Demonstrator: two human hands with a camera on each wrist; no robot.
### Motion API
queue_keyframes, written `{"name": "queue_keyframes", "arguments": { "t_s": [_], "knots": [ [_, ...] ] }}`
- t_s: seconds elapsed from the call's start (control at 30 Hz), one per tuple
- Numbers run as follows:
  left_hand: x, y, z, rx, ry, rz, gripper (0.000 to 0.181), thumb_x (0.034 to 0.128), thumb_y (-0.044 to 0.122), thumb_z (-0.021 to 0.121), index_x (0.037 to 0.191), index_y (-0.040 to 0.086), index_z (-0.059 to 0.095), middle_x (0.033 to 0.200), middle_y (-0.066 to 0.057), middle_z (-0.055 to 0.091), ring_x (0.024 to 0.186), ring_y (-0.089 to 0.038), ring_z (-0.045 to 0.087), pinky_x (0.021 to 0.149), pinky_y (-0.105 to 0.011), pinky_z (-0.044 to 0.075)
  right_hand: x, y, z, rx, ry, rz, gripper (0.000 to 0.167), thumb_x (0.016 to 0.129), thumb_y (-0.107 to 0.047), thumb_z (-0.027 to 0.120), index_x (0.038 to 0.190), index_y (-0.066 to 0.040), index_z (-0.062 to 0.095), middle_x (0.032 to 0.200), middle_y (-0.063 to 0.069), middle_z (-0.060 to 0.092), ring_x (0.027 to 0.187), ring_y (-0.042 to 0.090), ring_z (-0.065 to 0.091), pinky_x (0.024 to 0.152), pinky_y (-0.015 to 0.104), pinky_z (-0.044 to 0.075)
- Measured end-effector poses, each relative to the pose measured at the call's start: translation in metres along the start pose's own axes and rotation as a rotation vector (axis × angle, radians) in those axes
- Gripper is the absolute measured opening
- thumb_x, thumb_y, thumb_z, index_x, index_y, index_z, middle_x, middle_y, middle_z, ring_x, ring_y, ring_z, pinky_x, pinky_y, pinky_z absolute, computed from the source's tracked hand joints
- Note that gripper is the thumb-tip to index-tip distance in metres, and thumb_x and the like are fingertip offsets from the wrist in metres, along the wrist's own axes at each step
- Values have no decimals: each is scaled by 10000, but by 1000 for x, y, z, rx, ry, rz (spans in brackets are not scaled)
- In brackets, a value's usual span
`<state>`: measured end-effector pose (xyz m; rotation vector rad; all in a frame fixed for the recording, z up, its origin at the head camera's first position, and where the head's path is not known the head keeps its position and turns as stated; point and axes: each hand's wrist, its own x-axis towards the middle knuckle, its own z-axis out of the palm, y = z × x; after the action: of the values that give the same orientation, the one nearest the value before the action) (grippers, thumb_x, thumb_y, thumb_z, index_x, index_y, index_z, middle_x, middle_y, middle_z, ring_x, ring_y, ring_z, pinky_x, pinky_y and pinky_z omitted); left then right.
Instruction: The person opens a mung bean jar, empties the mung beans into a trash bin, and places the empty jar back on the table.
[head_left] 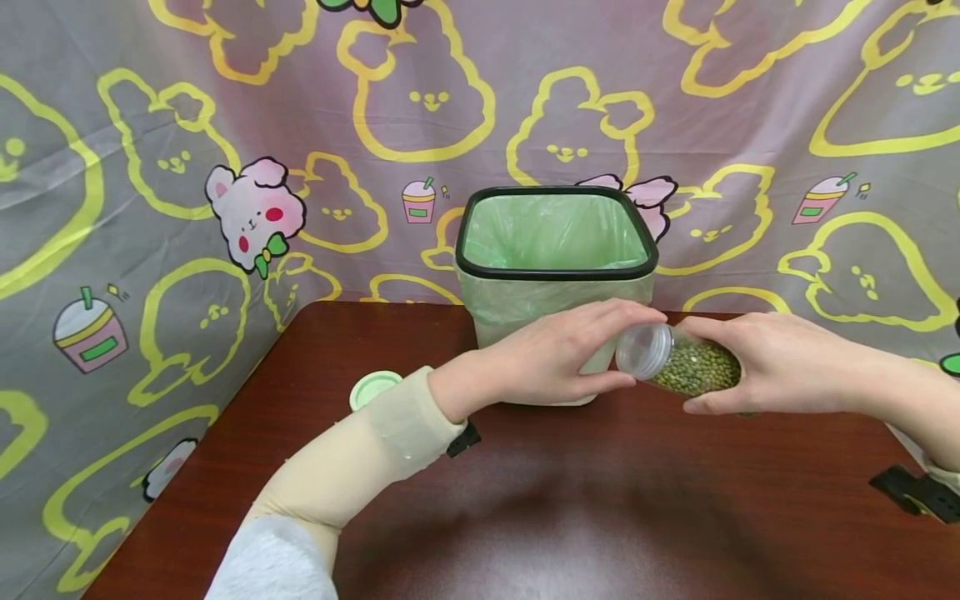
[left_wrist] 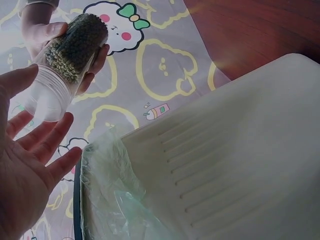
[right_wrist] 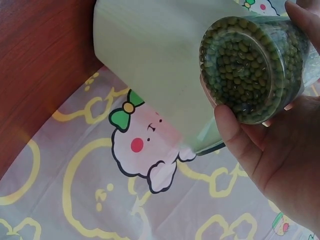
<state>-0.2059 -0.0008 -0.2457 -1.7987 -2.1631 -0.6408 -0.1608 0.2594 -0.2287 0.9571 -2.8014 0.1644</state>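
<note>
1. The clear jar (head_left: 678,360) is held above the surface (head_left: 600,517), lying nearly sideways, with its neck toward 9 o'clock and its base toward about 4 o'clock. Small green beans (head_left: 701,369) fill the base part.
2. The right hand (head_left: 787,358) comes from 3 o'clock; its grip is firm round the jar's body, thumb and fingers on different sides.
3. The left hand (head_left: 555,346), from 9 o'clock, has a loose grip, the fingers spread about the neck; whether they touch it, I cannot say surely.
4. At about 10 o'clock from the jar, behind the left hand, stands a pale bin (head_left: 555,273) with a black rim. A green liner bag (head_left: 555,229) covers its inside and folds over outside.
5. At 9 o'clock, beyond the left sleeve (head_left: 405,429), which partly hides it, lies a pale green disc (head_left: 373,389).
6. At 12 o'clock hangs a patterned cloth (head_left: 495,50).
</note>
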Motion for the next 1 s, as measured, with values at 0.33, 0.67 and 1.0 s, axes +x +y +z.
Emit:
{"name": "queue_keyframes", "arguments": {
  "t_s": [0.33,0.67,1.0],
  "knots": [
    [0,1,0,7,-21,-115,623,926,340,663,1421,48,423,1293,-20,528,1181,-73,470,1032,-152,280,1,-1,-1,-9,-5,6,607,635,-569,846,1125,-289,623,830,-231,533,743,7,514,640,290,454],
    [-4,-4,-1,-10,19,-1,691,883,248,709,1446,39,367,1444,-76,404,1364,-82,299,1106,-191,189,2,0,1,-14,16,-17,593,635,-562,849,1111,-292,621,815,-239,525,735,-4,511,642,291,454],
    [-4,-3,-2,-9,8,24,540,911,146,656,1394,41,441,1391,-66,468,1307,-79,376,1078,-168,228,4,-4,0,16,-21,15,625,658,-610,813,1139,-258,626,821,-212,543,716,-7,516,625,292,452]
  ]
}}
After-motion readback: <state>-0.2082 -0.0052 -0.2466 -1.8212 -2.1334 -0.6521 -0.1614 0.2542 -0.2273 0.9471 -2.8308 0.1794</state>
